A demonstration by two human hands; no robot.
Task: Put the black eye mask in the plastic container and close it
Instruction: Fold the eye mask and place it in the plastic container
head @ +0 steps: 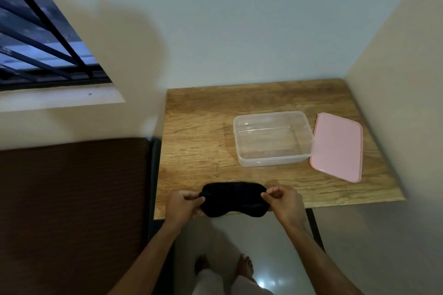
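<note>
The black eye mask (233, 199) lies flat at the front edge of the wooden table (196, 132). My left hand (183, 206) pinches its left end and my right hand (285, 203) pinches its right end. Farther back on the table stands the clear plastic container (242, 151), open and with nothing inside. Its pink lid (336, 147) leans against the container's right side, one edge resting on the table.
A wall runs along the table's right side and another behind it. A brown mattress or cushion (72, 211) sits to the left of the table. A barred window (43, 43) is at the upper left. My feet (223, 268) show on the tiled floor below.
</note>
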